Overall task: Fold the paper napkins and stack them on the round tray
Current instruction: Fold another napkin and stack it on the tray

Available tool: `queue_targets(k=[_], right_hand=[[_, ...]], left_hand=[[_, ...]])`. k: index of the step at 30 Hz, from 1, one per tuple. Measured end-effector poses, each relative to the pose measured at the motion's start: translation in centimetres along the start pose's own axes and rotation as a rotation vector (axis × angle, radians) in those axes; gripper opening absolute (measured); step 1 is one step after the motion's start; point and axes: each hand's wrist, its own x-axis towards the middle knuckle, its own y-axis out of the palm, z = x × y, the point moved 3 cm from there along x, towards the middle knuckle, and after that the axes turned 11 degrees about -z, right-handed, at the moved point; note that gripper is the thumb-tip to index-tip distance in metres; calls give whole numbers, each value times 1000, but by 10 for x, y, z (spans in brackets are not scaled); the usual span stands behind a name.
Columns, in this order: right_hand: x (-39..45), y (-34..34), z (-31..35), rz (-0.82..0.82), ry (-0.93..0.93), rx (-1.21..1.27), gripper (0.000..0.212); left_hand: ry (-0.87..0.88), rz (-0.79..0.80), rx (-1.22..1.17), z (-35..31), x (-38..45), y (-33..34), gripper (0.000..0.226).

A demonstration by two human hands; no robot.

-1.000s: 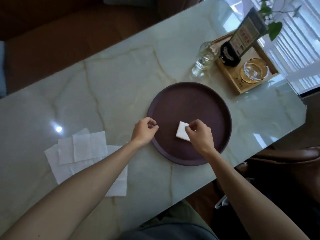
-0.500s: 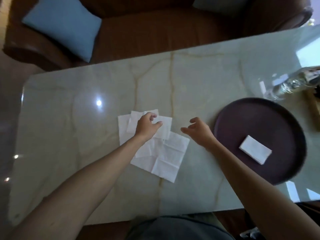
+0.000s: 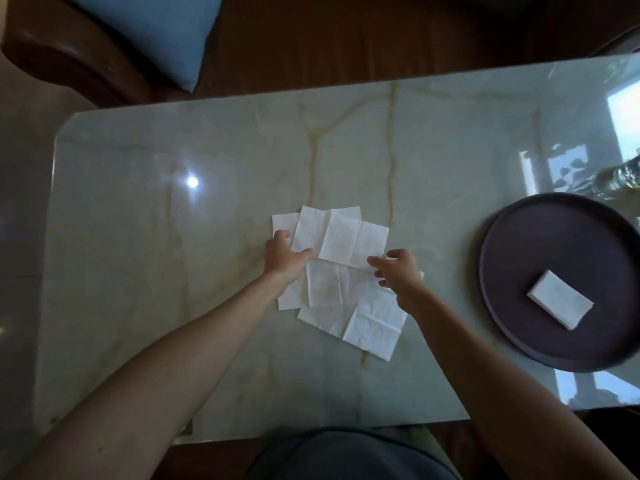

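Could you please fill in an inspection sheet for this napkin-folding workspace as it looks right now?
Surface: glossy marble table with tan veins and light glare.
Job's things: loose unfolded napkins overlapping mid-table; one folded napkin lying on the round tray at the right.
Clutter: glass bottle beyond the tray, mostly cut off by the frame edge.
Grippers: left hand pinching the top napkin's left edge; right hand fingers at its near right corner, grip unclear.
Cables: nothing seen.
Surroundings: brown sofa with a blue cushion behind the table.
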Motion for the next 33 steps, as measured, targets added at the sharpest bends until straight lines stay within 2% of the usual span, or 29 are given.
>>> queue_targets(k=[2,4,6,10,14,17,18,20,21,23,26,29,33], right_hand=[[0,6,3,-5,-3,-10,27],[0,13,3,-25,-19,-17,20],[-1,18,4,-36,-27,-24,14],[-3,21,5,-86,-56,-49,19],[-10,16,10,-84,-123,-99,4],[-13,12,7,-84,-137,-131,2],[-14,11,5,-84,-125,-137,5],[-15,9,2,-117,-142,-200,30],[-19,7,5,-136,-186,-240,43],[-28,3,16,-140,-313,-219,57],[-48,0,40,31,-456,-89,55],[-65,-4,60,220,-481,31,42],[-82,-16,77,251,-465,156,18]], left_hand=[[-23,35,-21,3,6,0,77],[-73,86,-75,6,10,1,77],[-98,109,-123,9,15,2,64],[-110,129,-201,13,21,2,26],[-124,142,-307,14,18,-3,12],[-180,217,-491,7,11,-9,10],[-198,262,-568,2,7,-13,7],[-214,341,-659,-7,0,-18,6],[-211,374,-681,-12,-4,-22,9],[-189,440,-701,-23,-10,-28,17],[-127,534,-693,-41,-22,-40,18],[-71,570,-659,-59,-33,-53,26],[24,563,-619,-74,-45,-67,27]])
